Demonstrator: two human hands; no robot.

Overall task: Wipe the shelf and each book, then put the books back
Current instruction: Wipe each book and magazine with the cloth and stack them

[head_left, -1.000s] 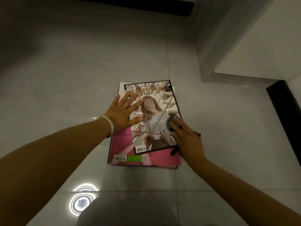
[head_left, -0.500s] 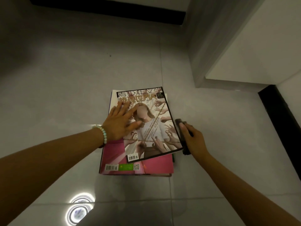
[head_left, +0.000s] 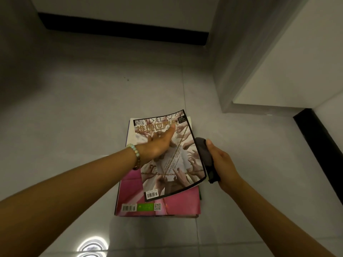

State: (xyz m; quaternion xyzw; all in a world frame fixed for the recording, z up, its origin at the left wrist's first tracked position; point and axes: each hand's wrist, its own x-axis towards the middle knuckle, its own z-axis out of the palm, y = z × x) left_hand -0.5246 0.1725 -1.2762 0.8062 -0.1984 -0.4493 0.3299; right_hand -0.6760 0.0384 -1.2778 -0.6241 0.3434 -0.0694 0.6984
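The left hand [head_left: 159, 145] is laid flat, fingers straight, on the glossy black-bordered magazine [head_left: 176, 175], apparently so that it is steadied while its side is wiped. The right hand [head_left: 224, 164] is curled round a dark grey folded cloth [head_left: 205, 156], soft and thick, which is held against the magazine's right edge. That thin, pliant edge is bowed upward. The magazine is placed on top of a stack, on a larger pink softcover book [head_left: 178, 203], on the shiny grey tiled floor [head_left: 74, 117] near a white matt cabinet [head_left: 287, 62].
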